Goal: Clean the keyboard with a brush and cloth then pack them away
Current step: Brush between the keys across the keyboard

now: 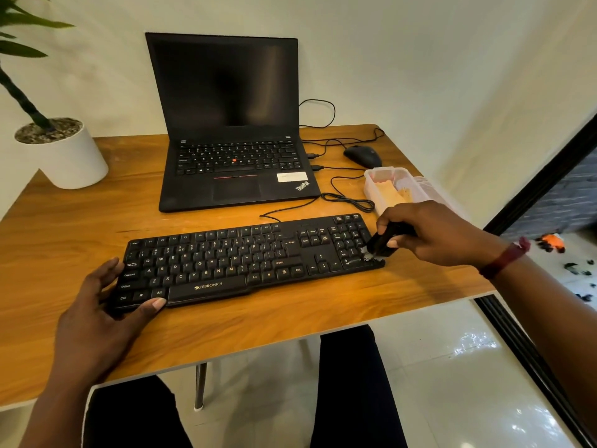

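Note:
A black keyboard [245,260] lies across the wooden table [80,227] in front of me. My left hand [100,312] holds its left end, thumb on the front edge and fingers along the side. My right hand [433,234] grips a small black brush [379,244], whose pale bristles touch the keys at the keyboard's far right corner. A clear plastic box [386,179] stands behind my right hand with a tan cloth [389,194] inside it.
An open black laptop [232,124] sits behind the keyboard, with cables and a black mouse [363,155] to its right. A white plant pot [64,153] stands at the table's back left. The table's right edge is close to my right wrist.

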